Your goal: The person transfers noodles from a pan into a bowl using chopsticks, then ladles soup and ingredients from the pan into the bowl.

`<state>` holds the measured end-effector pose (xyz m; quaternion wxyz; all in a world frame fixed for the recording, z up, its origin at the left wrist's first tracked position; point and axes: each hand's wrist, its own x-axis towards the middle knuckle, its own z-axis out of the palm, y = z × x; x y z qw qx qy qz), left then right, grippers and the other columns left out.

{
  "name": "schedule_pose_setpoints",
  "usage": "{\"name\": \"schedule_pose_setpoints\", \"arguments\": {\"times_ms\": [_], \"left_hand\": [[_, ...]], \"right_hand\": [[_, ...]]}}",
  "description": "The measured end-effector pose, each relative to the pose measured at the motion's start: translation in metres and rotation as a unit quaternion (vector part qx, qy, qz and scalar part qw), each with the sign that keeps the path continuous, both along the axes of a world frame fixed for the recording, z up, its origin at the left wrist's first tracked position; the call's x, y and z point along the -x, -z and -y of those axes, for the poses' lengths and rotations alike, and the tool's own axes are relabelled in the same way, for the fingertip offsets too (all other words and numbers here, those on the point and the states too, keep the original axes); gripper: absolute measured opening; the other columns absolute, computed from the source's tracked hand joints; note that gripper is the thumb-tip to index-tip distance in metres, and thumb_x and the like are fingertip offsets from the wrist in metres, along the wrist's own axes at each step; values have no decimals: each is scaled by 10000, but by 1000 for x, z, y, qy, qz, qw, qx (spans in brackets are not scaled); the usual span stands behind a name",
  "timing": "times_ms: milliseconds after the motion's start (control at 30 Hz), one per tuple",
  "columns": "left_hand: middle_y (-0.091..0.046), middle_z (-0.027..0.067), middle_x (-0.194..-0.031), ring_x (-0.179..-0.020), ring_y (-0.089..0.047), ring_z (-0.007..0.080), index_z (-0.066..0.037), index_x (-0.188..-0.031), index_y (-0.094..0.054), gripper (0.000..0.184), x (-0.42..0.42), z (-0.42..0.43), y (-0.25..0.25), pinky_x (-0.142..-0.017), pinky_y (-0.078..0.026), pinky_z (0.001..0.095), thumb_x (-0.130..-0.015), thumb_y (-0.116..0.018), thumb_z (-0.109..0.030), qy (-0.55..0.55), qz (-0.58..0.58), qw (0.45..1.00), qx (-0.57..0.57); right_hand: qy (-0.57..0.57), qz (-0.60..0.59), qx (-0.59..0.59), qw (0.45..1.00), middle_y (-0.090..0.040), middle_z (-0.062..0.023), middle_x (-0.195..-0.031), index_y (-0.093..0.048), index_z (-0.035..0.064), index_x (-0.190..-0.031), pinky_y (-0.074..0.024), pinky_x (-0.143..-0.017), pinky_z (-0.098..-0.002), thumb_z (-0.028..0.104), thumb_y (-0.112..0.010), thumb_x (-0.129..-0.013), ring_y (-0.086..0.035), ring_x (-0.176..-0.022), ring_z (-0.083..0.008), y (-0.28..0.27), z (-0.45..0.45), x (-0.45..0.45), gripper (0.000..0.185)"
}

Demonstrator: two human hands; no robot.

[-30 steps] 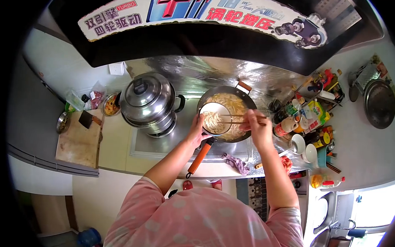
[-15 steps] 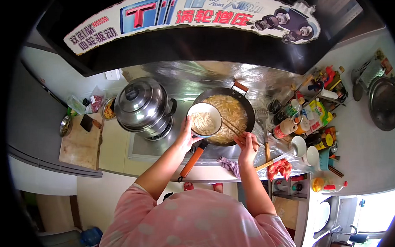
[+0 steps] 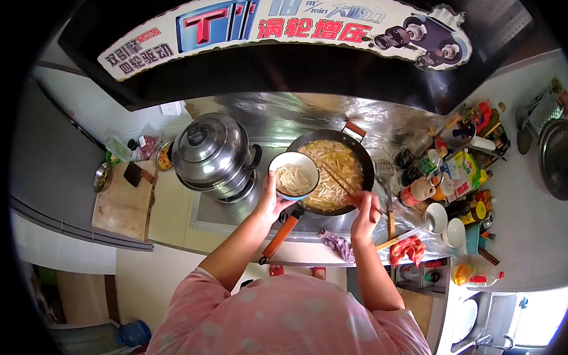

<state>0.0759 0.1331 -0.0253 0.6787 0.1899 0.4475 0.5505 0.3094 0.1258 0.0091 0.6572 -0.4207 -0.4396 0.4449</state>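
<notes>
My left hand is wrapped round the left side of a bowl with pale noodles in it. The bowl is held over the left rim of a dark wok. My right hand grips a pair of chopsticks, whose tips reach into the noodles and broth in the wok. The wok's orange handle points toward my body, below the bowl.
A steel steamer stands left of the wok, with a cutting board farther left. On the right are a slotted spatula, a ladle, white bowls and several bottles. A range hood hangs above.
The bowl has moved left from over the wok's middle to its rim. My right hand has lowered, and the chopsticks have gone from the bowl into the wok.
</notes>
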Motion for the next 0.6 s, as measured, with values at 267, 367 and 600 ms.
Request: {"name": "schedule_pose_setpoints", "arguments": {"times_ms": [267, 367, 600], "left_hand": [[-444, 86, -1295, -1190, -447, 232, -138, -1340, -315, 789, -2, -2, -6, -980, -371, 458, -798, -331, -712, -4, 23, 999, -22], [-447, 85, -1291, -1186, -450, 232, -148, -1339, -317, 784, -4, -2, 0, -962, -392, 448, -798, -329, -714, -6, 17, 1000, -10], [-417, 70, -1281, -1135, -482, 224, -179, -1295, -287, 698, 2, 1, 10, -824, -502, 429, -807, -416, -660, -14, 27, 1000, 0]], "right_hand": [[-51, 149, -63, 986, -503, -105, -878, -530, -53, -899, -465, -797, -304, 112, -385, -949, -558, -788, -191, 16, 17, 17, 225], [-35, 73, -81, 993, -512, -111, -889, -548, -50, -893, -445, -803, -295, 99, -398, -941, -551, -797, -197, 7, 7, 29, 217], [-96, 171, -170, 966, -566, -124, -848, -585, -35, -882, -440, -748, -301, -7, -453, -875, -549, -796, -220, -17, 14, 25, 135]]}}
